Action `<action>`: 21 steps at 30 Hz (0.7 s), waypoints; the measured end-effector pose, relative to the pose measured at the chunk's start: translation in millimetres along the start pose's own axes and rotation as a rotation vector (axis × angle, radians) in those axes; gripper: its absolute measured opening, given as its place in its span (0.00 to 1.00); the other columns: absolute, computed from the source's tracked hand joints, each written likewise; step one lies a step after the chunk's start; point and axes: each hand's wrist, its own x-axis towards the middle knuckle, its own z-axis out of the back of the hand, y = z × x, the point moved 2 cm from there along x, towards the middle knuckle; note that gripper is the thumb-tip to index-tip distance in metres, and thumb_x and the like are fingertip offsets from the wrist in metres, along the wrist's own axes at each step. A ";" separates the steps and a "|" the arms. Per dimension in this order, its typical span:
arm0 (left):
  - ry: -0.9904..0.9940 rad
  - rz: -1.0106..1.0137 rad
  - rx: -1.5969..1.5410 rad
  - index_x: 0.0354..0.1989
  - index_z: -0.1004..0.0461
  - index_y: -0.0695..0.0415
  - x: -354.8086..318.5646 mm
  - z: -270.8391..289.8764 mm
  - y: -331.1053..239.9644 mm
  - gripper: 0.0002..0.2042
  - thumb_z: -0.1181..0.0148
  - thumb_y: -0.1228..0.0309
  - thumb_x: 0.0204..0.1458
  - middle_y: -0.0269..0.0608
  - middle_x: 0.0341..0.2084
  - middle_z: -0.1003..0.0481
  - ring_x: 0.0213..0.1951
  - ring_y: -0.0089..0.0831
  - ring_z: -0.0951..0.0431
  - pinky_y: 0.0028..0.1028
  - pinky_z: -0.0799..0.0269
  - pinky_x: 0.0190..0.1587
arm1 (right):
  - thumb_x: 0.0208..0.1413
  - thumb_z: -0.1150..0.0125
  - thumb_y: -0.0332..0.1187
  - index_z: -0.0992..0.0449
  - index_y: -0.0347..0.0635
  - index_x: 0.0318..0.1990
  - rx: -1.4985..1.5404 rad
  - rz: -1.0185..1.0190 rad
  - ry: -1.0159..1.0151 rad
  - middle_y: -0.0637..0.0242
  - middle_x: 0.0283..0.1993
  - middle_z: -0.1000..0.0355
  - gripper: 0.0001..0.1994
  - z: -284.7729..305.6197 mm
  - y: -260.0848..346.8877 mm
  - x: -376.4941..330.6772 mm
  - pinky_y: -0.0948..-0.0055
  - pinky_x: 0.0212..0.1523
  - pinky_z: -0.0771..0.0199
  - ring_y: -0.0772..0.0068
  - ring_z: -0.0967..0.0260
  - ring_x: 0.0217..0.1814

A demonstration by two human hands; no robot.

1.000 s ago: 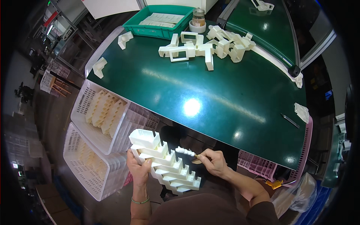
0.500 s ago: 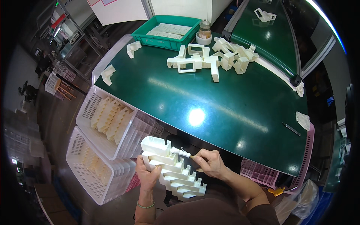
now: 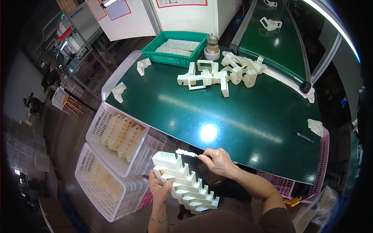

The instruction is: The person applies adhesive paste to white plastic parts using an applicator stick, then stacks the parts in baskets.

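Stack of white parts [image 3: 186, 182]: one, off the near edge of the green table [image 3: 241, 132], in front of my body, slanting down to the right; I count about five steps, but the overlap leaves that unsure.
Left hand [image 3: 160, 190]: closed around the stack's left side, thumb across the front, presumably so the notched right edge stays uncovered.
Right hand [image 3: 218, 161]: pinching one white-tipped stick [image 3: 185, 153] behind its wrapping, seemingly to keep my fingers off the white; its tip is just beside the top part, touching or not I cannot tell.
Loose parts [image 3: 119, 92]: two, well apart by the table's left edge.
Heap of parts [image 3: 208, 79]: one, at the far side, probably to leave me room; too tangled to count.
Tray [image 3: 167, 59]: one, green, holding flat pale pieces I cannot count.
Jar [image 3: 212, 44]: one, in one white cup [image 3: 211, 55], likely for steadiness.
Open crates [image 3: 101, 120]: two at my left, filled with rows of parts, within reach, I suppose.
Cloth [image 3: 315, 127]: one, crumpled, near one slim tool [image 3: 304, 137].
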 end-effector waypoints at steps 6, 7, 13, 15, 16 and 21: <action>0.023 -0.034 -0.095 0.49 0.37 0.63 11.9 9.5 25.9 0.25 0.41 0.77 0.38 0.42 0.40 0.29 0.42 0.30 0.26 0.31 0.30 0.49 | 0.54 0.43 0.40 0.26 0.40 0.28 0.039 -0.030 -0.326 0.57 0.20 0.29 0.12 37.4 -21.2 9.6 0.57 0.28 0.32 0.52 0.30 0.25; 0.017 -0.033 -0.098 0.50 0.37 0.64 14.4 10.0 29.2 0.26 0.41 0.78 0.38 0.43 0.41 0.29 0.42 0.31 0.26 0.32 0.30 0.49 | 0.53 0.42 0.39 0.27 0.40 0.28 -0.062 -0.078 -0.392 0.58 0.22 0.29 0.11 47.4 -31.1 10.6 0.57 0.30 0.32 0.53 0.30 0.27; 0.061 0.025 -0.136 0.47 0.36 0.64 27.7 11.6 40.4 0.22 0.44 0.77 0.39 0.44 0.38 0.28 0.39 0.33 0.25 0.33 0.27 0.45 | 0.50 0.41 0.38 0.28 0.43 0.26 -0.463 -0.177 -0.774 0.65 0.30 0.32 0.09 101.3 -103.1 10.0 0.59 0.36 0.37 0.59 0.36 0.38; 0.143 0.084 -0.038 0.54 0.41 0.65 31.8 13.2 41.3 0.26 0.45 0.78 0.43 0.48 0.44 0.30 0.44 0.37 0.27 0.35 0.28 0.47 | 0.50 0.40 0.38 0.28 0.44 0.26 -0.543 -0.256 -0.790 0.66 0.30 0.32 0.09 111.8 -122.8 7.3 0.59 0.38 0.39 0.60 0.37 0.39; 0.185 0.137 0.067 0.60 0.46 0.66 34.1 12.1 43.4 0.29 0.47 0.78 0.47 0.52 0.50 0.32 0.50 0.40 0.29 0.36 0.29 0.49 | 0.50 0.40 0.38 0.28 0.44 0.26 -0.564 -0.235 -0.841 0.66 0.30 0.32 0.09 116.6 -129.2 5.2 0.59 0.38 0.39 0.60 0.37 0.39; 0.247 0.116 0.187 0.63 0.48 0.63 38.0 10.0 46.4 0.29 0.50 0.77 0.49 0.53 0.54 0.35 0.52 0.40 0.30 0.36 0.29 0.49 | 0.50 0.41 0.38 0.28 0.45 0.25 -0.369 -0.350 -0.987 0.64 0.30 0.30 0.09 139.2 -148.4 10.7 0.57 0.36 0.37 0.57 0.34 0.37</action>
